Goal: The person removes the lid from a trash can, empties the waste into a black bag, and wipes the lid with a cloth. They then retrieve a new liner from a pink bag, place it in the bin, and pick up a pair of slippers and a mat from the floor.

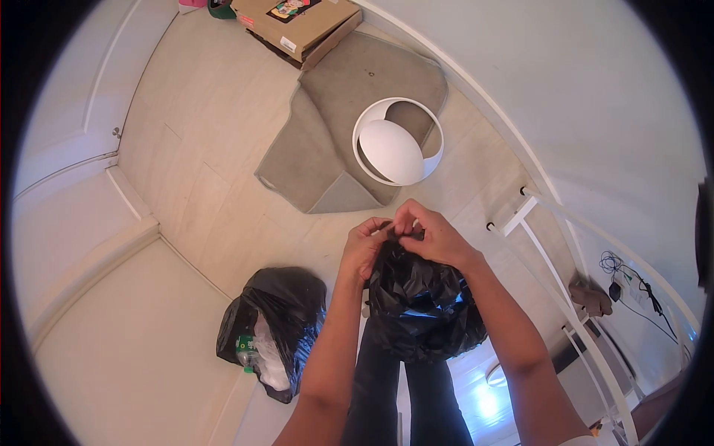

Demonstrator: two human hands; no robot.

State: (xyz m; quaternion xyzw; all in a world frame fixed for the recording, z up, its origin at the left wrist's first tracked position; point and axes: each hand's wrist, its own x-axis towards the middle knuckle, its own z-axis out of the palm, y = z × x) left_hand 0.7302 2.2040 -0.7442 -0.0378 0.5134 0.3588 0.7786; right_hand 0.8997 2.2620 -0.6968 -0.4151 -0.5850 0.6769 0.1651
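A black plastic garbage bag (425, 305) hangs in front of my legs, its shiny, crinkled body bunched below my hands. My left hand (364, 245) pinches the gathered top of the bag from the left side. Close beside it, my right hand (431, 238) has its fingers curled on the same gathered plastic. The fingertips of both hands nearly meet there, and the exact fold between them is partly hidden. Beyond my hands, a white round bin lid (392, 152) with a tilted oval flap lies on a grey mat (327, 141).
A second black garbage bag (286, 297) sits open on the floor at left, with a green-labelled bottle and white plastic inside. A cardboard box (297, 26) lies at the mat's far end. White metal frame legs (550, 253) and cables (632, 279) are at right.
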